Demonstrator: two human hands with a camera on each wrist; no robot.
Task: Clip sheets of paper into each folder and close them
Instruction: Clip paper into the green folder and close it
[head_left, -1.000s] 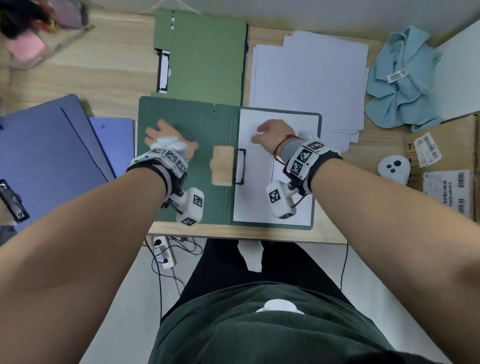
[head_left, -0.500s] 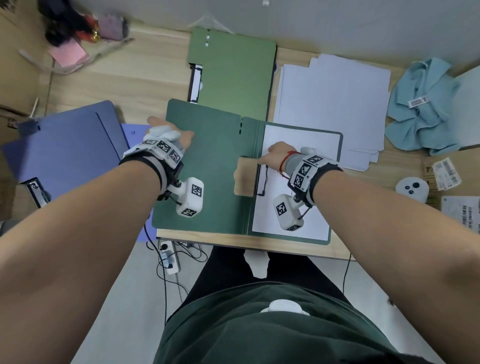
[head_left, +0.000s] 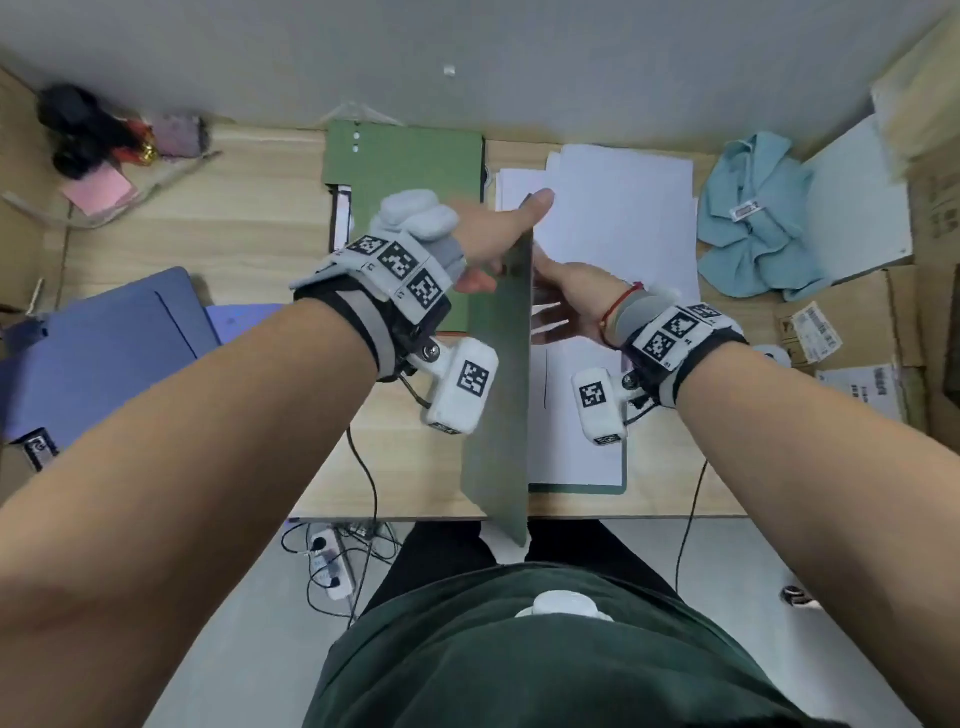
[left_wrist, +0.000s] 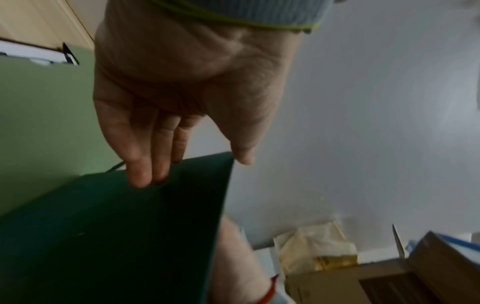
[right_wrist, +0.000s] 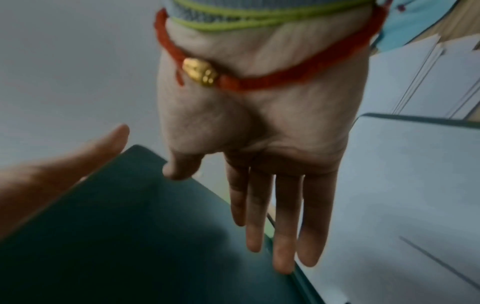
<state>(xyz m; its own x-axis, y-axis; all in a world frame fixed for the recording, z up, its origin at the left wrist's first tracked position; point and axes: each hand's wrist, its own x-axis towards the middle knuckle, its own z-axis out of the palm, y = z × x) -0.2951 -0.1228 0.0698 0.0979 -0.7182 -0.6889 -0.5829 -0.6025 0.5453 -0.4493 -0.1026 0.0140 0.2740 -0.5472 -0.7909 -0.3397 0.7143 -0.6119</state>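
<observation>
A dark green folder (head_left: 501, 395) lies at the table's front middle, its left cover raised almost upright. My left hand (head_left: 506, 244) pinches the far end of that cover's free edge, thumb on one side and fingers on the other; the left wrist view shows the fingers (left_wrist: 141, 174) on the cover (left_wrist: 116, 236). My right hand (head_left: 561, 291) is open with straight fingers (right_wrist: 283, 246) beside the cover's inner face (right_wrist: 130, 226), near the spine. A white sheet (head_left: 576, 431) lies on the folder's right half (right_wrist: 402, 185). The clip is hidden.
A light green folder (head_left: 410, 161) lies behind, with a loose stack of white paper (head_left: 623, 208) to its right. Blue folders (head_left: 104, 353) lie at the left. A blue cloth (head_left: 753, 223) and cardboard boxes (head_left: 857, 312) sit at the right. The table's front edge (head_left: 395, 517) is close.
My left hand has lifted the folder's left cover from flat on the table to nearly upright, swinging it rightward. My right hand has left the clip area and opened beside the rising cover.
</observation>
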